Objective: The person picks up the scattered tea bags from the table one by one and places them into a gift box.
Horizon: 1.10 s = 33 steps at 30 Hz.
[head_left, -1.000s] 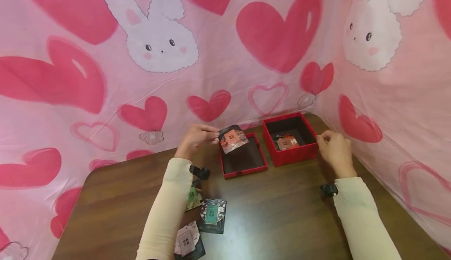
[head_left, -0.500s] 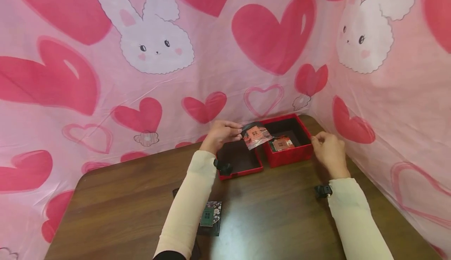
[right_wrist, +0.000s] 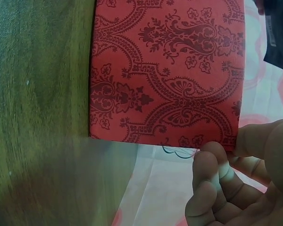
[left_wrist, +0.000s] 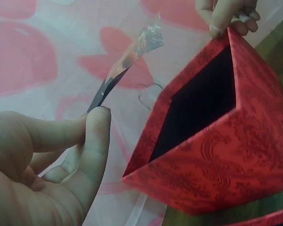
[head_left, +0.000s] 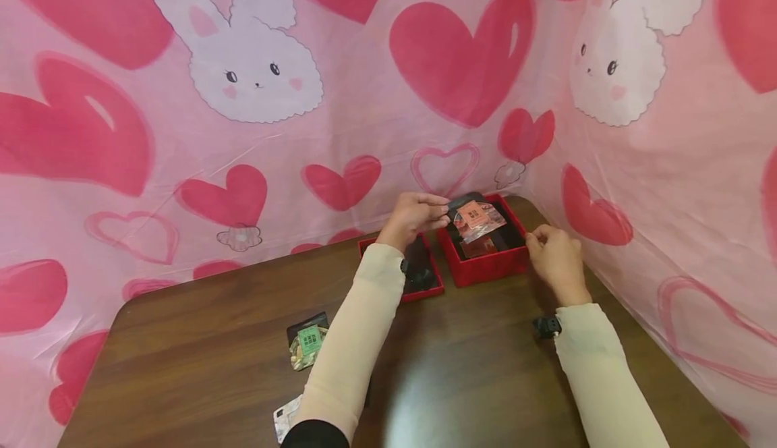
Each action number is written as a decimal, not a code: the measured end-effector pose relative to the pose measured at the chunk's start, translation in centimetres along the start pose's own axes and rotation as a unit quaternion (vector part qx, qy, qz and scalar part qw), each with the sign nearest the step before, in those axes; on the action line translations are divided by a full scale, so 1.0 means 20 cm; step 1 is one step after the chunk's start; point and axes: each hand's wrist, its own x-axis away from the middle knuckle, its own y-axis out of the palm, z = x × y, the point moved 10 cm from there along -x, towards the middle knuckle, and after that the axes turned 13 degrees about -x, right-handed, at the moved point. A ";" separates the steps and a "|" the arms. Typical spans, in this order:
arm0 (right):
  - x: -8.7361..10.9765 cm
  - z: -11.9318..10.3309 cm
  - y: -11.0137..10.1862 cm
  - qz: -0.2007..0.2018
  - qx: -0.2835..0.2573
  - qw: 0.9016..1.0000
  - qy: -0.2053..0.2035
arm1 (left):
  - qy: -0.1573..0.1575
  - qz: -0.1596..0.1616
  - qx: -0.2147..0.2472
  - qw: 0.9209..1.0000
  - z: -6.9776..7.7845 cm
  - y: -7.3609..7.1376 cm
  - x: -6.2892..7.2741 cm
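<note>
A black sachet with an orange label [head_left: 476, 215] is pinched at its edge between the thumb and fingers of my left hand [head_left: 417, 218]. It is held over the opening of a red box [head_left: 485, 269], and the left wrist view shows it tilted and apart from the box wall. Inside the box, another sachet [head_left: 479, 247] is partly visible below. My right hand [head_left: 557, 262] grips the box's near right corner, thumb and fingers on either side of it in the right wrist view. The box has a dark inside and a patterned red outside [right_wrist: 179, 70].
Left of the box lies its shallow red lid [head_left: 427, 294], partly behind my left forearm. On the wooden table [head_left: 200, 340] are a green-labelled sachet [head_left: 309, 341] and a pale one [head_left: 285, 417], which the sleeve partly covers. Heart-and-bunny cloth [head_left: 340, 131] hangs close behind the box.
My left hand has carried the orange-labelled sachet rightward, from above the lid to above the box. The right hand has stayed at the box corner. The view has shifted slightly.
</note>
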 end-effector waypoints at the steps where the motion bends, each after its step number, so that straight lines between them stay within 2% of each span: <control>1: 0.00 0.00 0.00 0.001 0.000 1.000 -0.002 | 0.000 0.001 0.000 1.000 0.00 0.01 0.00; 7: 0.01 0.02 0.01 -0.004 -0.001 1.000 0.020 | 0.004 0.004 0.001 1.000 0.00 0.02 -0.01; 11: 0.01 0.02 0.02 -0.008 -0.002 1.000 0.022 | 0.000 -0.004 -0.024 1.000 -0.03 0.02 -0.01; 16: 0.00 0.01 0.02 -0.002 -0.002 1.000 0.005 | 0.001 0.006 -0.063 0.998 -0.07 -0.04 0.00; 25: -0.01 0.01 0.00 0.001 0.001 1.000 -0.003 | 0.025 -0.019 -0.081 0.996 -0.02 -0.11 0.07; 33: -0.01 0.00 0.01 -0.007 -0.002 1.000 -0.003 | 0.023 -0.009 -0.091 0.996 -0.01 -0.22 0.14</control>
